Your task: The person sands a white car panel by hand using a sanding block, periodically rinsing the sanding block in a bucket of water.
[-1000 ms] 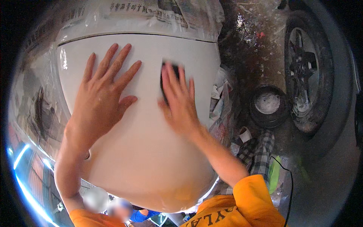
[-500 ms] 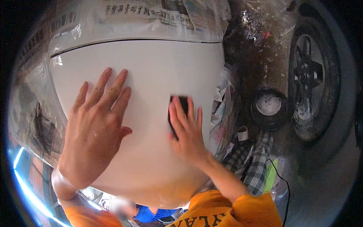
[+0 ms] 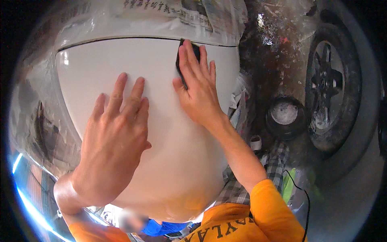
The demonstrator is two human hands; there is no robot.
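Note:
A large white curved car body panel [image 3: 169, 161] fills the middle of the view. My left hand [image 3: 115, 133] lies flat on it with fingers spread, holding nothing. My right hand [image 3: 199, 86] presses a small black sanding pad [image 3: 189, 50] against the panel's upper part, right at the dark seam below the newspaper masking [image 3: 161, 16]. The pad is mostly hidden under my fingers. Orange sleeves cover both of my upper arms.
Newspaper and plastic sheet mask the surfaces around the panel. To the right, a round black bowl [image 3: 285, 117] with pale liquid sits on the dirty ground, beside a car wheel [image 3: 328, 86]. A checked cloth [image 3: 262, 169] and a thin black cable [image 3: 300, 189] lie near my right arm.
My right hand has slid the black pad up the panel from its middle to the top seam. My left hand has shifted lower on the panel.

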